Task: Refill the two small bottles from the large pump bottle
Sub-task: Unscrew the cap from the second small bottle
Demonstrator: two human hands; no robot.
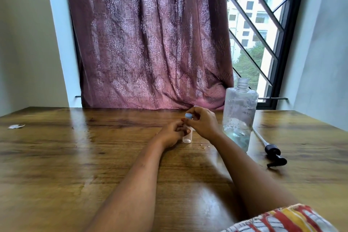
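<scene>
Holding a small bottle (pixel 187 139) upright at mid-counter (pixel 75 156).
Our left grip (pixel 172 134) curls round the clear bottle, which stands on the wood; our right grip (pixel 203 123) pinches a blue cap (pixel 188 116) just above it. The large bottle (pixel 240 117) stands open just right, its pump (pixel 273 151) lying beside it.

Your left hand (pixel 174 132) covers most of the small bottle (pixel 186 139); only its base shows. Your right hand (pixel 203 122) hides part of the blue cap (pixel 188 116), so you can't tell whether it sits on the neck. The pale tip (pixel 195 107) behind that hand is possibly bottle 2, unreadable. The far end of the pump (pixel 273 151) tube disappears at the large bottle (pixel 240 115). The scrap (pixel 16 126) far left is too small to identify. The sleeve (pixel 282 220) is cut by the bottom edge.
</scene>
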